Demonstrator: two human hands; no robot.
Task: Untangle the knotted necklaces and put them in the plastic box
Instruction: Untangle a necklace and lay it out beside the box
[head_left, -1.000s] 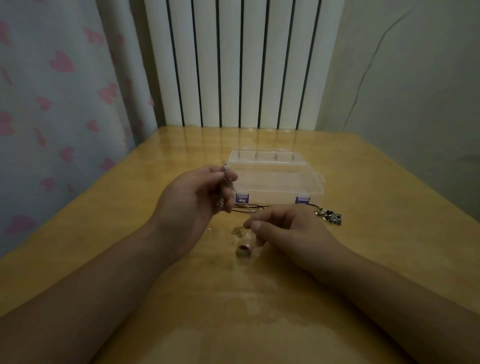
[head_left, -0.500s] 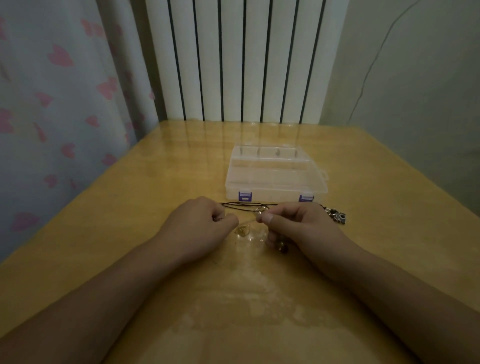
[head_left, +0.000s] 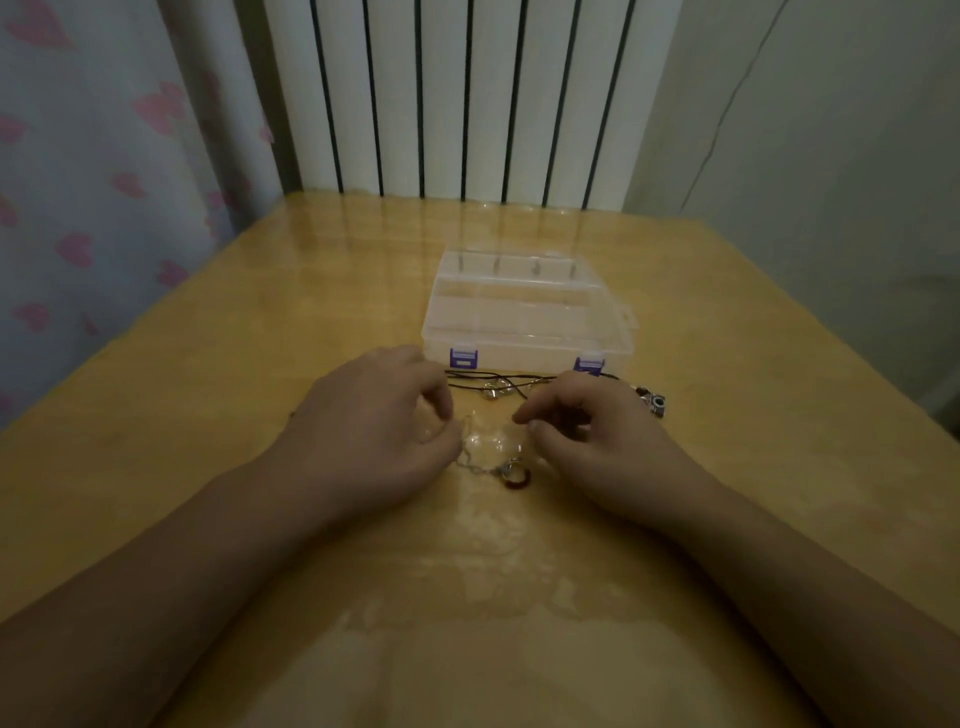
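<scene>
A thin silver chain necklace (head_left: 480, 457) with a dark red ring pendant (head_left: 517, 478) lies on the wooden table (head_left: 218, 395) between my hands. My left hand (head_left: 379, 436) pinches the chain at its left end. My right hand (head_left: 592, 441) pinches the chain's right part with curled fingers. Behind them a black cord necklace (head_left: 498, 387) with silver beads lies in front of the clear plastic box (head_left: 524, 317), whose lid is closed with two purple clasps. A metal charm (head_left: 652, 402) of the cord lies to the right.
A white ribbed radiator (head_left: 467, 98) stands behind the table. A curtain with pink hearts (head_left: 93, 171) hangs on the left, and a grey wall (head_left: 810, 156) is on the right. The near table surface shows glossy reflections.
My hands came down to the table and spread the silver chain apart; the ring pendant now lies between them. The left hand was raised a second ago.
</scene>
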